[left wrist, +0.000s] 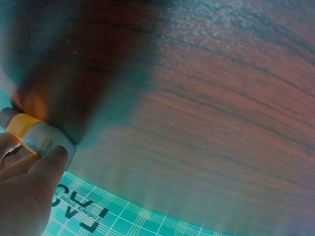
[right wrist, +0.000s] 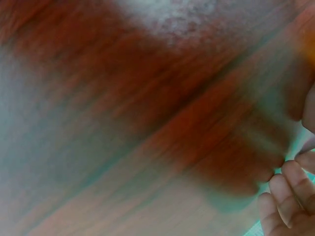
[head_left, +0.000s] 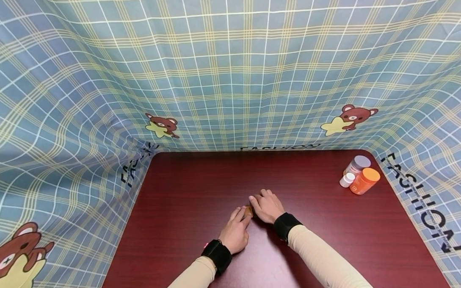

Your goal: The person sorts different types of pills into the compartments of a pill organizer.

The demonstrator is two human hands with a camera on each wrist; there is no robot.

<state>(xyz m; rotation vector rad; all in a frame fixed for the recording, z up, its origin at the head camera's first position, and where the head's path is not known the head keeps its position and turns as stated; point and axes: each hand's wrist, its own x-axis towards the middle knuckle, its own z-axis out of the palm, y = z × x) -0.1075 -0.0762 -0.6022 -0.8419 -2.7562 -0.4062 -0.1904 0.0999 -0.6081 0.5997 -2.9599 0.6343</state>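
A small amber-and-pale object (head_left: 248,211), with a yellow-orange band and a greyish end, is between the two hands just above or on the dark red table. My left hand (head_left: 235,232) grips it; in the left wrist view the thumb and fingers of that hand (left wrist: 29,196) press on its pale, faceted part (left wrist: 47,140). My right hand (head_left: 268,207) is close against its right side, thumb side towards it. In the right wrist view several bent fingers of this hand (right wrist: 290,196) show at the lower right, and whether they grip the object is hidden.
At the table's right back corner stand an orange tub (head_left: 364,181), a grey-lidded jar (head_left: 357,165) and a small white bottle (head_left: 347,180), close together. Checked cloth (head_left: 228,76) with bear prints hangs around the back and sides of the red table (head_left: 172,214).
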